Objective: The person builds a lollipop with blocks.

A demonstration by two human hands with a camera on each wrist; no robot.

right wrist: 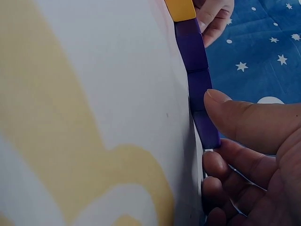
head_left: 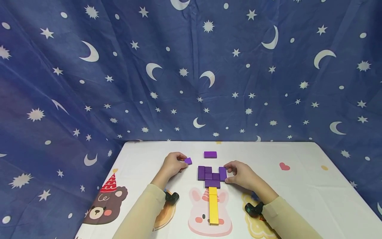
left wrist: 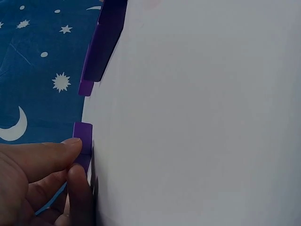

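My left hand (head_left: pixel 173 163) pinches a small purple square block (head_left: pixel 188 161) between thumb and fingertip, left of the other pieces; the left wrist view shows the same block (left wrist: pixel 83 134) at the thumb's tip. With thumb and fingers at its two ends, my right hand (head_left: pixel 243 175) holds a purple rectangular block (head_left: pixel 222 174). That block stands against the right side of a flat group of purple blocks (head_left: pixel 212 183). Below the group runs a yellow strip of blocks (head_left: pixel 213 209). In the right wrist view, the thumb covers part of the held block (right wrist: pixel 207 129).
A loose purple rectangular block (head_left: pixel 210 154) lies beyond the group. The white tablecloth (head_left: pixel 298 192) carries printed pictures, among them a bear and a rabbit. A blue curtain (head_left: pixel 191 83) with moons and stars hangs behind the table's far edge.
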